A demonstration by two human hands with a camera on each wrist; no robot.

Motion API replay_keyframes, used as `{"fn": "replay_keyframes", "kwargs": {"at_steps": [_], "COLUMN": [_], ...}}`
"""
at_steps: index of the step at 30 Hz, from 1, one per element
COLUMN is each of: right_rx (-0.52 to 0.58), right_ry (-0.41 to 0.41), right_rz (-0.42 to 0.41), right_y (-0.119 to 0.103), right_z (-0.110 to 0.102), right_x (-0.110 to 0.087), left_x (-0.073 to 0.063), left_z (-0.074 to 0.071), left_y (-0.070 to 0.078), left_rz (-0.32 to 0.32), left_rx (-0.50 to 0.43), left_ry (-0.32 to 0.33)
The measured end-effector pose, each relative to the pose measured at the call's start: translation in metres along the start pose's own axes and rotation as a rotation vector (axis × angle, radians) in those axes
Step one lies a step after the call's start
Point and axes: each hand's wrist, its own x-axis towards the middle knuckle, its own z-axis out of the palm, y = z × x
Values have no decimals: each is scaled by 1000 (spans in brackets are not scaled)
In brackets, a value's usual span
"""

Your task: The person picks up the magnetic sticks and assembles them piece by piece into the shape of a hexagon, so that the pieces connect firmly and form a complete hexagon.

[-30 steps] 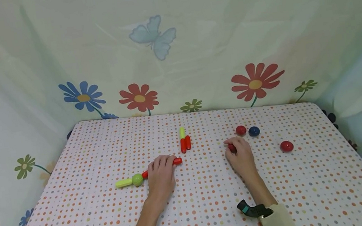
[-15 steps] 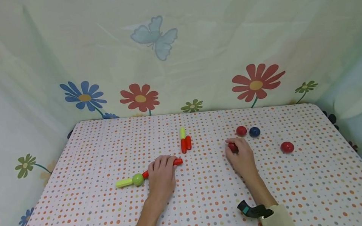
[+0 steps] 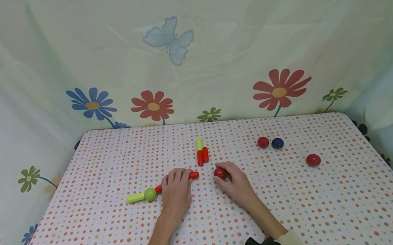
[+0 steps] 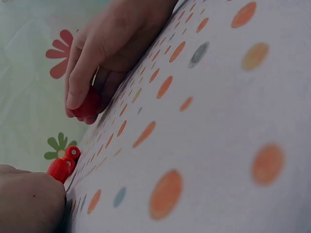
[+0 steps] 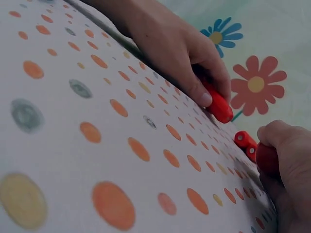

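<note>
On my feed, the right hand [image 3: 237, 185] pinches a glossy red ball [image 3: 219, 173] between thumb and fingers, to the right of the left hand [image 3: 176, 190], which grips a red rod [image 3: 194, 175] jutting out past its fingers. I judge both stiff and light; the ball (slick, likely to roll) wants holding across its widest part, the rod mid-length.

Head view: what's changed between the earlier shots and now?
The right hand has moved left, toward the left hand, bringing the red ball it was already holding close to the free end of the red stick. Nothing was let go. The left hand's hold on the stick, the green ball, the loose sticks, the blue ball and the other two red balls stayed put.
</note>
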Motion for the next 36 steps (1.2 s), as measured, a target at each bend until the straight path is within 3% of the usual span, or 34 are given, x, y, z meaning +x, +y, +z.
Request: {"fn": "replay_keyframes", "kwargs": {"at_steps": [6,14,25,36], "right_rx": [40,56,51,48], "right_ry": [-22,-56,-99,-109], "right_rz": [-50,-164,-146,-105], "right_y": [2,6,5,3], "right_z": [3,1,2,1], "right_x": [-2,-2,-3,-4], "left_x": [-2,0,1,0], "left_z": [1,1,3,3], "left_y": [-2,-2,-2,-2], "left_rz": [16,163,234,234], "left_rx": [-51,-121,-114,-113], "left_ry": [49,121,160,153]}}
